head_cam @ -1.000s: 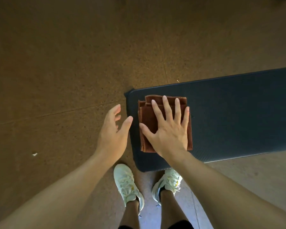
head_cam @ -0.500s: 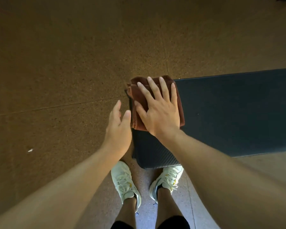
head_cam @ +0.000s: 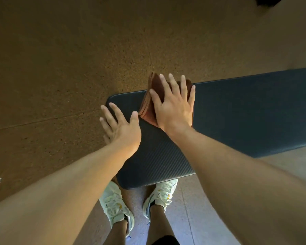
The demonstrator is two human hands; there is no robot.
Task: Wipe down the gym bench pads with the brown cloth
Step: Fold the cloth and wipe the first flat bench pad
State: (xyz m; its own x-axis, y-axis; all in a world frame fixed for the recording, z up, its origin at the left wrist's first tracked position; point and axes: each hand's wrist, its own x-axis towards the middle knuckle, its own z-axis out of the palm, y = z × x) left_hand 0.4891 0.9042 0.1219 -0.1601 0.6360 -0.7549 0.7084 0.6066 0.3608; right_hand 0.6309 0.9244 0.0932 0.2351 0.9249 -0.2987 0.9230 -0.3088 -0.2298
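Both hands down flat on the dark bench pad (head_cam: 237,110), brown cloth (head_cam: 149,105) under the right one.

The left hand (head_cam: 121,129) lies with fingers spread and straight on the pad's left end, holding nothing. Just beside it, the right hand (head_cam: 175,106) presses the folded cloth flat with splayed fingers at the pad's far edge, cloth overhanging slightly. White sneakers (head_cam: 113,206) stand on the speckled floor (head_cam: 60,68) below.

Cloth (head_cam: 149,105) on bench pad (head_cam: 237,110) far edge, right hand (head_cam: 173,105) flat atop cloth, left hand (head_cam: 121,128) at cloth's 8 o'clock, shoes (head_cam: 113,202) below pad at 6 o'clock
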